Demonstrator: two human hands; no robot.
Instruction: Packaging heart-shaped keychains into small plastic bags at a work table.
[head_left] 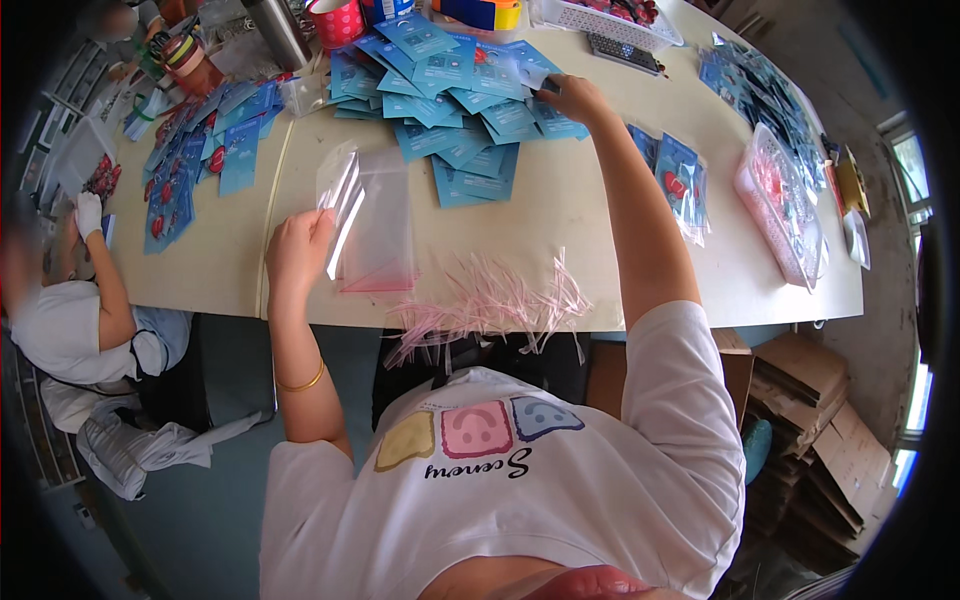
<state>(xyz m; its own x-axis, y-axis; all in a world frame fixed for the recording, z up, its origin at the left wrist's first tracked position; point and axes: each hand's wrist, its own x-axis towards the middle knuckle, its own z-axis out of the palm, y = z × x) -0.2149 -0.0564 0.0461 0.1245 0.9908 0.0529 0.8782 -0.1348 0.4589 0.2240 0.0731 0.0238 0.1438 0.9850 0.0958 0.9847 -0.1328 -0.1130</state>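
Pinched at its left edge, a clear plastic bag (385,215) is in my left hand (300,245), over the table. More clear bags with pink lower edges seem to lie beneath it, but the layers are hard to tell apart. My right hand (575,98) reaches to the right side of a large heap of blue printed cards (440,100). Its fingers are closed at a pale blue card (535,77) there; the fingertips are partly hidden. Thin pink and clear plastic strips (490,290) lie at the table's near edge, some hanging over it.
Blue cards with red items (180,180) lie left; more bagged ones (683,185) lie right. A pink basket (775,210) stands by the right edge. Behind the heap are a steel flask (278,32) and a red dotted cup (337,20). A co-worker's gloved hand (88,213) is far left.
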